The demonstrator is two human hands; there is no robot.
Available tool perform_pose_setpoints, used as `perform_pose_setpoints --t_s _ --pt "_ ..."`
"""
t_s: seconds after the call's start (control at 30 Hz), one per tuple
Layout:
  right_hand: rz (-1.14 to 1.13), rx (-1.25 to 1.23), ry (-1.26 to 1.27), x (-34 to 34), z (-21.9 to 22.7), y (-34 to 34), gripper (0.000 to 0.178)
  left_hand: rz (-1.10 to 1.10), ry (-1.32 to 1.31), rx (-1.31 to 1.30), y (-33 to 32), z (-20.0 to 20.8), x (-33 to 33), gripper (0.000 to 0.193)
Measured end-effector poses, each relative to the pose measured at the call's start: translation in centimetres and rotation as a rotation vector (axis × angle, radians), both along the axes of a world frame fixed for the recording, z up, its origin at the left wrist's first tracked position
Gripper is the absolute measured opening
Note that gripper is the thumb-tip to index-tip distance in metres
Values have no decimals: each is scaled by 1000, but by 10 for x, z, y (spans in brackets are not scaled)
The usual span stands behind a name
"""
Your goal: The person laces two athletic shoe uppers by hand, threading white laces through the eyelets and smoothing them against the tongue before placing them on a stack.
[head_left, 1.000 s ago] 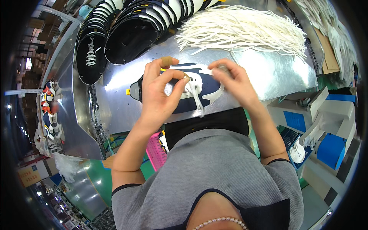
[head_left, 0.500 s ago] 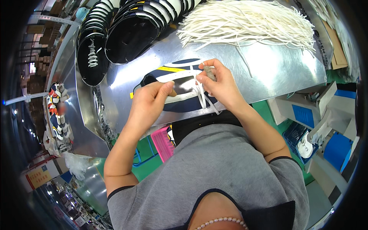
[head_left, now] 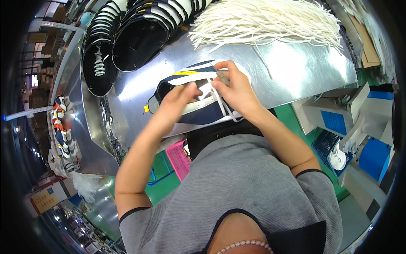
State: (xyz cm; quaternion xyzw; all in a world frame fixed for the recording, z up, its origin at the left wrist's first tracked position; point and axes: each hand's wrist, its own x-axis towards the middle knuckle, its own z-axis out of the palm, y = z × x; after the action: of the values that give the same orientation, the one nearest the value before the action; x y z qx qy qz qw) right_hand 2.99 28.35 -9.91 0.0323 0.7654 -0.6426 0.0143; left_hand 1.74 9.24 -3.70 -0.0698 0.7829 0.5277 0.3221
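Observation:
A navy, white and yellow shoe upper (head_left: 198,116) lies on its side across the metal table in front of me, its opening to the left. A white shoelace (head_left: 220,100) passes through its eyelet edge, with loose loops hanging toward me. My right hand (head_left: 237,89) is closed round a small awl-like tool (head_left: 223,78) with a wrapped greyish handle and thin metal tip, at the upper's far right part. Over the upper's opening is my left hand (head_left: 177,101), smeared by motion; its fingertips are partly hidden and I cannot tell whether they hold anything.
A big heap of white laces (head_left: 266,25) lies at the table's far side. Nested stacks of black and white shoe uppers (head_left: 141,44) stand at the far left. A pink basket (head_left: 178,158) sits below the table's near edge; a blue crate (head_left: 327,146) is at the right.
My left hand has moved slightly right over the upper's opening. The right hand with the tool has shifted a little left, and the lace ends have swung closer to the upper.

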Motion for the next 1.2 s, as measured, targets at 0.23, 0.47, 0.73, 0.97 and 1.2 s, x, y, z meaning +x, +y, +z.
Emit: perform_pose_setpoints --t_s 0.23,0.47,0.73,0.97,1.2 --pt "20 44 16 -6 -1 6 38 122 -66 42 23 -19 -20 43" --pt "109 67 25 3 10 16 41 115 445 -64 31 -28 -7 26" --pt "187 259 223 4 29 38 15 105 614 15 30 -32 5 26" --pt "249 380 238 -3 34 40 16 113 630 5 31 -35 10 22" --pt "321 569 227 -4 27 15 27 -109 878 90 30 -37 20 16"
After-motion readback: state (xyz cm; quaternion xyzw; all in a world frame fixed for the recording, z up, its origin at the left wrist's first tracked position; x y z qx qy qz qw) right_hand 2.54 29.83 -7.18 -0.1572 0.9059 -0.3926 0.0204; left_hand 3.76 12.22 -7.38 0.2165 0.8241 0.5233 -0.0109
